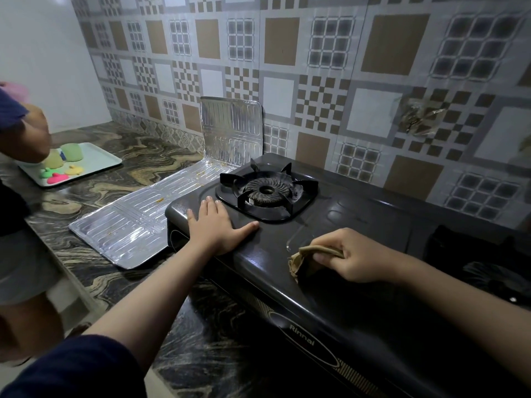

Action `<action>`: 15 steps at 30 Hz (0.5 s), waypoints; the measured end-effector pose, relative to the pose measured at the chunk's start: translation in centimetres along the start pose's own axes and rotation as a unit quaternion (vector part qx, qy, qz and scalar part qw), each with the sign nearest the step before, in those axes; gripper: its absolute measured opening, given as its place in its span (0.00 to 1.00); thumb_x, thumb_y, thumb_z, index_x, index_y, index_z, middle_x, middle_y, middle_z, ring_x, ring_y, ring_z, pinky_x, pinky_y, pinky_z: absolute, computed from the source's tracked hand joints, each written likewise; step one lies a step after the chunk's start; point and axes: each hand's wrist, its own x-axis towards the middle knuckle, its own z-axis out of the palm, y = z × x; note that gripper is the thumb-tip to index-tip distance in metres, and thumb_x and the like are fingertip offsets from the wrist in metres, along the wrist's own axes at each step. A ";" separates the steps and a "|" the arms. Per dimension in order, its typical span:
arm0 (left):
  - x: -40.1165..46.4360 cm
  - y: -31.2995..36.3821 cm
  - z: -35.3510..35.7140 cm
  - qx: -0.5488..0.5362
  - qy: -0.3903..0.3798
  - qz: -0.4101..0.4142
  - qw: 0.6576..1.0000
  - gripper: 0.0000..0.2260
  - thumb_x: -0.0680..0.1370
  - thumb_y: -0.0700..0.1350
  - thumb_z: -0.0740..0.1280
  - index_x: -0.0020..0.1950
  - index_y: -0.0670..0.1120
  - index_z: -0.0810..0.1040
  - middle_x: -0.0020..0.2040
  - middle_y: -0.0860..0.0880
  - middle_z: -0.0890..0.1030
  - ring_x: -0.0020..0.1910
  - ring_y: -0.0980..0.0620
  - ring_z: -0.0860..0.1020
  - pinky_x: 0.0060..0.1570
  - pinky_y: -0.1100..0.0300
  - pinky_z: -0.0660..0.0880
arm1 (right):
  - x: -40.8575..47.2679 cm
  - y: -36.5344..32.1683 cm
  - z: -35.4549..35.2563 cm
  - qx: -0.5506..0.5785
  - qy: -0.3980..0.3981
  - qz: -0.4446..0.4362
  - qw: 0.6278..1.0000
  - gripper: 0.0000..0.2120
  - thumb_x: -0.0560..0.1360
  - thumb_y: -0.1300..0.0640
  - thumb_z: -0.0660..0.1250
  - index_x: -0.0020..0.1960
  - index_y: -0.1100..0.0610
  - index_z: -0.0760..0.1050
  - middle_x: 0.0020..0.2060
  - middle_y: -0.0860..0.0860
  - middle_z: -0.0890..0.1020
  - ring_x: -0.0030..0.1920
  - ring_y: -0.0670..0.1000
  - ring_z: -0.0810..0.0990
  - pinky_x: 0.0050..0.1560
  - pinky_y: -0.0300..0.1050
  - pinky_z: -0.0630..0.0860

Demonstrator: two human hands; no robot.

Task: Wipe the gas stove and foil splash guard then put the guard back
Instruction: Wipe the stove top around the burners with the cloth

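While the black enamel gas stove (330, 262) sits on the dark marbled stone counter (161, 156) against the patterned tile wall (316, 67), the left hand (214, 226) lies flat on its top, fingers straight and spread, just in front of the left burner with its black pan support (265, 192). Right hand (349, 257) is curled round a crumpled tan cloth (304, 261), pressing it onto the stove top near the front edge. Silver ribbed foil splash guard (143, 215) lies mostly flat on the counter, touching the stove's left side; its far panel stands upright against the wall. Yellowish specks show on the foil. Further left: pale rectangular tray (99, 159) with small coloured toys, and a second person (23, 139) at the frame edge.
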 end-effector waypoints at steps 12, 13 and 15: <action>-2.7 1.7 0.0 -0.085 0.213 0.108 0.967 0.32 0.75 0.62 0.58 0.70 0.40 0.70 0.70 0.41 0.71 0.69 0.42 0.69 0.70 0.40 0.58 | 0.7 0.6 -3.4 -0.017 -0.075 0.067 0.995 0.09 0.80 0.57 0.61 0.50 0.57 0.79 0.34 0.54 0.77 0.35 0.43 0.72 0.39 0.38 0.68; -3.2 2.0 0.2 -0.106 0.243 0.144 0.953 0.32 0.73 0.62 0.57 0.66 0.40 0.74 0.66 0.41 0.75 0.65 0.41 0.73 0.67 0.41 0.63 | 0.8 1.0 -3.8 0.000 -0.059 0.069 0.996 0.09 0.80 0.58 0.61 0.50 0.56 0.80 0.34 0.55 0.78 0.36 0.45 0.73 0.41 0.39 0.69; -3.9 2.8 0.5 -0.135 0.262 0.233 0.927 0.30 0.73 0.62 0.57 0.62 0.41 0.78 0.62 0.43 0.79 0.60 0.42 0.77 0.63 0.44 0.71 | 0.6 1.8 -4.8 0.030 -0.013 0.078 0.996 0.09 0.80 0.58 0.61 0.50 0.54 0.80 0.36 0.53 0.80 0.38 0.47 0.76 0.43 0.42 0.71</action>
